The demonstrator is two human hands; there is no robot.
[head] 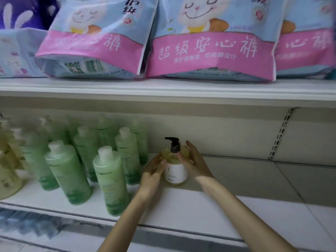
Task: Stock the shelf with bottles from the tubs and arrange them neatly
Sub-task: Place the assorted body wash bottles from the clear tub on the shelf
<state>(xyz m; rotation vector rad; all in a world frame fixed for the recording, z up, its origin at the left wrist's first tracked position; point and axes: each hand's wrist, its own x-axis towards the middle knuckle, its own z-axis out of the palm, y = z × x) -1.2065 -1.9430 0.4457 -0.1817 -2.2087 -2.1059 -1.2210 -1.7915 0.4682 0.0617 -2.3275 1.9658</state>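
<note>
White lower shelf (pixel 236 206) against a pale back panel. Standing upright toward the back, about midway along: pump bottle (pixel 175 171) of yellow liquid, white label, black pump head pointing left. Grasped from both sides: left hand (pixel 154 170) wrapped on its left flank, fingertips reaching the label edge; right hand (pixel 192 164) clasping its right shoulder, thumb in front, fingers behind. Just left of the left hand, green bottles (pixel 111 179) with white caps, upright in rows. Farther left, yellowish bottles (pixel 7 171), blurred. Overhead on the upper shelf (pixel 163 86), pink-and-blue packs (pixel 209 51) printed with a rabbit, side by side.
</note>
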